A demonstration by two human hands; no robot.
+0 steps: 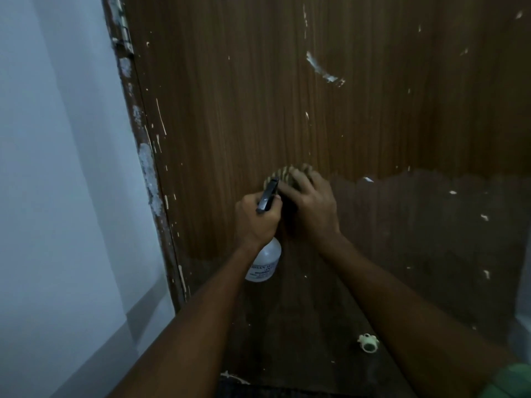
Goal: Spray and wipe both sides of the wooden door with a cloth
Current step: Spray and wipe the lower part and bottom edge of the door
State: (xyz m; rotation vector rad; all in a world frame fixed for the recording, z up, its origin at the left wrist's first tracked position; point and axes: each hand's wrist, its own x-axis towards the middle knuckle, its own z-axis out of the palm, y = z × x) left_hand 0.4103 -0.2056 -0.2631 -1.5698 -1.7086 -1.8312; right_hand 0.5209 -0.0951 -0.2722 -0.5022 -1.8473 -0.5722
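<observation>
Brown paint-flecked wooden door (330,110) partly wiped: right hand (311,202) presses striped cloth (283,173); left hand (257,219) grips clear spray bottle (265,261); far side pending.

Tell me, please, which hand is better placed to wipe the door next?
Right hand: it presses the cloth against the door. The left hand grips the spray bottle.

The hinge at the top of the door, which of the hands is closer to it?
Left. The left hand, gripping the spray bottle, sits nearer the hinge side; the right hand presses the cloth farther right.
</observation>
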